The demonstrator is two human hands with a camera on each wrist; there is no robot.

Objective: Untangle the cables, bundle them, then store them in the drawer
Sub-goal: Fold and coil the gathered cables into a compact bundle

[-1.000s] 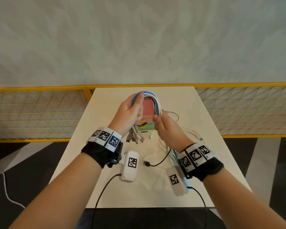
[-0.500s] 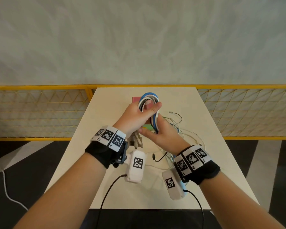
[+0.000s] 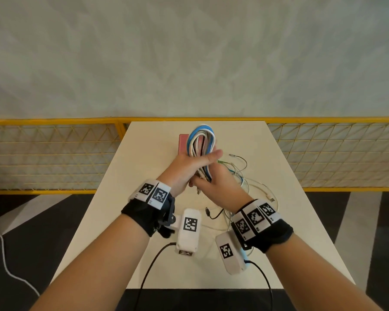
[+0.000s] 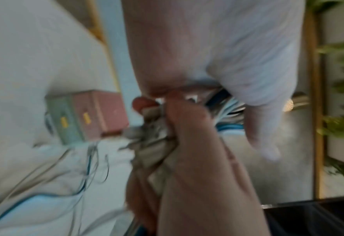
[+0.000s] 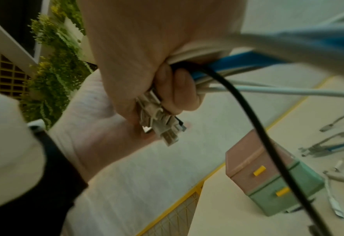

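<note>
Cables (image 3: 201,142), folded into a blue-and-white loop, have passed into your left hand (image 3: 190,168), fingers clenched round them above the tabletop's (image 3: 144,198) far edge; your right hand (image 3: 220,187) grips the lower ends. Bundling nears done; drawer (image 5: 276,188) still closed.

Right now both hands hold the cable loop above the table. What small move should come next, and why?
Probably wrap a loose tail around the cable loop. The left hand grips its middle and the right hand pinches the plug ends, but nothing ties it, and both drawers of the small drawer box look closed.
</note>
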